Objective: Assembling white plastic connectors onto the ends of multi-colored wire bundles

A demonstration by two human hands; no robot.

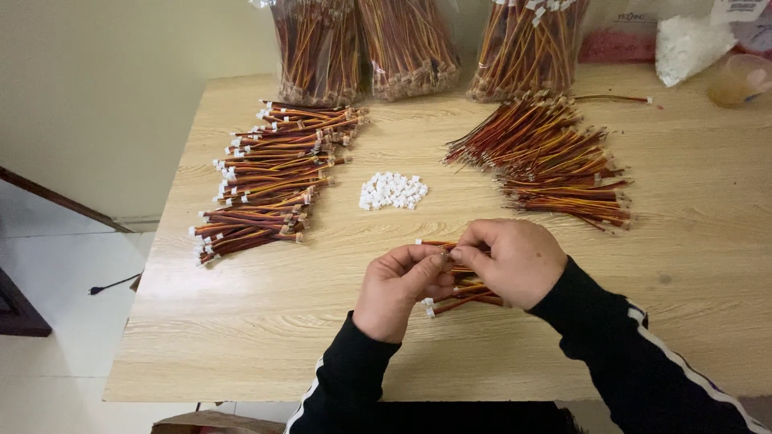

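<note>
My left hand [400, 288] and my right hand [510, 260] meet over the near middle of a wooden table [265, 321]. Their fingertips pinch together at a short red, orange and brown wire lead [433, 243] that pokes out to the left. Under the hands lies a small bunch of the same wire leads [465, 301] with white plug ends. A small heap of white plastic connectors [392, 190] sits just beyond the hands. Both arms wear black sleeves with white stripes.
A stacked pile of wire leads with white connectors [269, 177] lies at the left. A fan of wire leads without connectors [551, 157] lies at the right. Clear bags of wire bundles [402, 48] stand along the far edge, beside a white bag [687, 44] and a cup [736, 80].
</note>
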